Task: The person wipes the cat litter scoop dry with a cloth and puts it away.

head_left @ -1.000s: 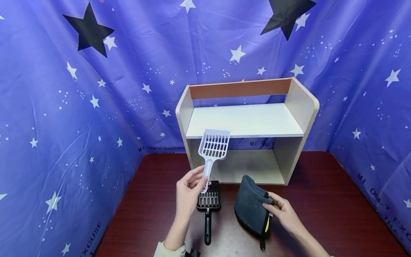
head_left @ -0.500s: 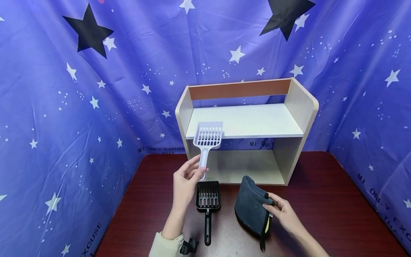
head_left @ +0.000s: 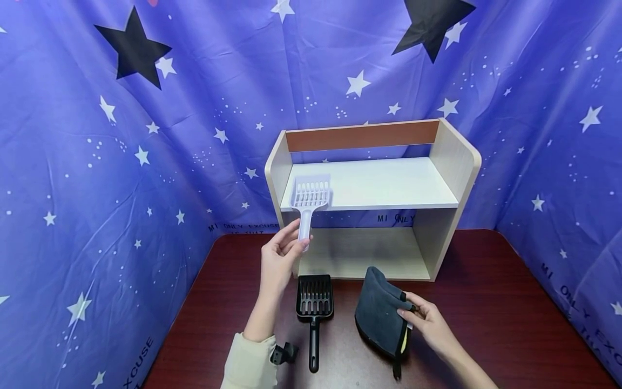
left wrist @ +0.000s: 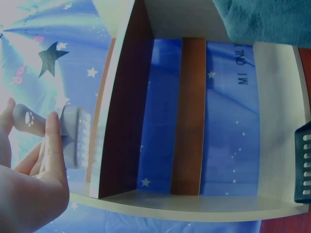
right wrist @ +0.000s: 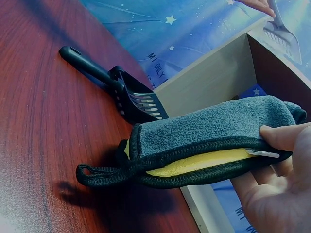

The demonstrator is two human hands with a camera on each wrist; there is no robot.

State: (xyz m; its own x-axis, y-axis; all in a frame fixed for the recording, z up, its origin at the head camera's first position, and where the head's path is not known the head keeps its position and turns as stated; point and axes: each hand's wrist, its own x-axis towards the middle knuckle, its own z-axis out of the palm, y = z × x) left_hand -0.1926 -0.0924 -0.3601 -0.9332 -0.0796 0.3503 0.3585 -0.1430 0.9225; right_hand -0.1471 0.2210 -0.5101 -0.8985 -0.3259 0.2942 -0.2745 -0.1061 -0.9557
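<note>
A pale slotted litter scoop [head_left: 311, 197] is pinched by its handle in my left hand [head_left: 278, 265], raised in front of the shelf unit's upper board. In the left wrist view the scoop's handle [left wrist: 30, 120] shows a white paw print. My right hand [head_left: 430, 319] grips a folded grey cloth [head_left: 381, 310] by its right side, above the table. The right wrist view shows the cloth's yellow inner face [right wrist: 204, 162], black edging and a hanging loop [right wrist: 99, 175]. Between the hands a black slotted litter scoop [head_left: 315, 297] lies on the table, handle toward me.
A two-level wooden shelf unit [head_left: 452, 162] stands at the back of the dark red table [head_left: 233, 281]. Its upper board [head_left: 384, 181] is white. Blue star-printed curtains [head_left: 194, 135] hang behind and on both sides. A black strap piece [head_left: 285, 354] is at my left wrist.
My left hand has carried the pale scoop up and slightly left, from over the black scoop to before the upper shelf board. The right hand and cloth have stayed nearly still.
</note>
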